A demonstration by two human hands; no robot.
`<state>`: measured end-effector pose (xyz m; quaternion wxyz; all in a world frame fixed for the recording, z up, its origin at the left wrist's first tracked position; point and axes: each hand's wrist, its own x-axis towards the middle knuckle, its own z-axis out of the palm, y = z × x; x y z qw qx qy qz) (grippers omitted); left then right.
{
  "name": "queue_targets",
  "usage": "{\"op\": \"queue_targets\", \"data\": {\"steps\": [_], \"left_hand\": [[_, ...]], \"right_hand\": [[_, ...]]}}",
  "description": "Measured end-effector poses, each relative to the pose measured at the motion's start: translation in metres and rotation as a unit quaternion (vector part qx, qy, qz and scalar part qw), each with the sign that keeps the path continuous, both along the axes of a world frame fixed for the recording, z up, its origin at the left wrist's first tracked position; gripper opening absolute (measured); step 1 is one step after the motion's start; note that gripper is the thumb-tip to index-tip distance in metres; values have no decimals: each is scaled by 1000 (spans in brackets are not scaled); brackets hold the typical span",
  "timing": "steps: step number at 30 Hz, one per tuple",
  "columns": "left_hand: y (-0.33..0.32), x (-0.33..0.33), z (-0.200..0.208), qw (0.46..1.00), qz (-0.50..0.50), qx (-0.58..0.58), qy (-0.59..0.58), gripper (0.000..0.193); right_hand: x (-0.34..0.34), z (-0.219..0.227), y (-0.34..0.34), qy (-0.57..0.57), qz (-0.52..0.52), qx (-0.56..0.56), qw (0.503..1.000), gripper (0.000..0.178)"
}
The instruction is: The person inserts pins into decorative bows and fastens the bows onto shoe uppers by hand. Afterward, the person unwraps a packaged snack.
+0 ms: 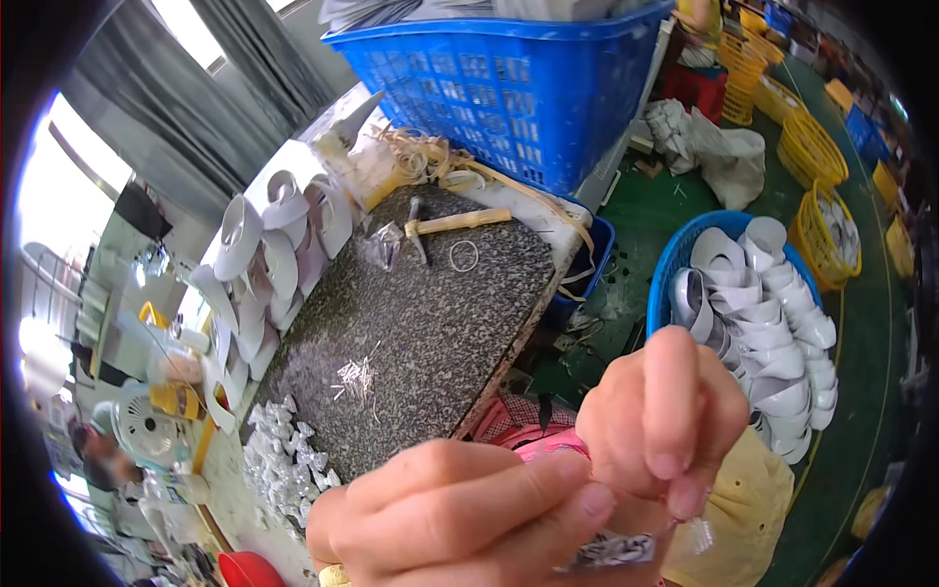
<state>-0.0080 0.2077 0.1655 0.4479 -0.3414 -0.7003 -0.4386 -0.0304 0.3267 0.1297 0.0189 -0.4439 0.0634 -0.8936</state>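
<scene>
We see two hands. The left hand (465, 509) has its thumb and finger pressed together, pinching one clear packet (611, 552) that hangs just below those tips. The packet's long side runs left to right, toward the right hand (665, 421), but it sits nearer the left. The right hand is curled, pinching one see-through strip (700, 535); we can't quite tell if strip and packet are joined. Past the left hand, one hammer (465, 221) lies on one stone slab (440, 323). Ahead and left of that hand are white sticks (357, 382) and pale lumps (284, 455), one heap each, too many to count.
</scene>
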Motion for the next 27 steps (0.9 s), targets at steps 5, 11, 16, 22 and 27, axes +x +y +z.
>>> {"op": "queue_targets", "data": {"steps": [5, 11, 16, 22, 27], "left_hand": [[13, -6, 23, 967, -127, -217, -31, 24], [67, -12, 26, 956, -118, -255, 86, 26], [121, -5, 24, 952, -111, -216, 185, 25], [152, 9, 35, 911, -153, -331, 192, 35], [169, 12, 28, 896, -157, -351, 222, 38]], "right_hand": [[-3, -4, 48, 79, -58, 0, 995, 20], [-14, -15, 91, 207, -301, -47, 930, 11], [-1, -21, 134, 223, -290, -31, 930, 8], [6, -31, 161, 245, -273, -97, 925, 7], [6, -34, 184, 281, -315, -95, 901, 11]]}}
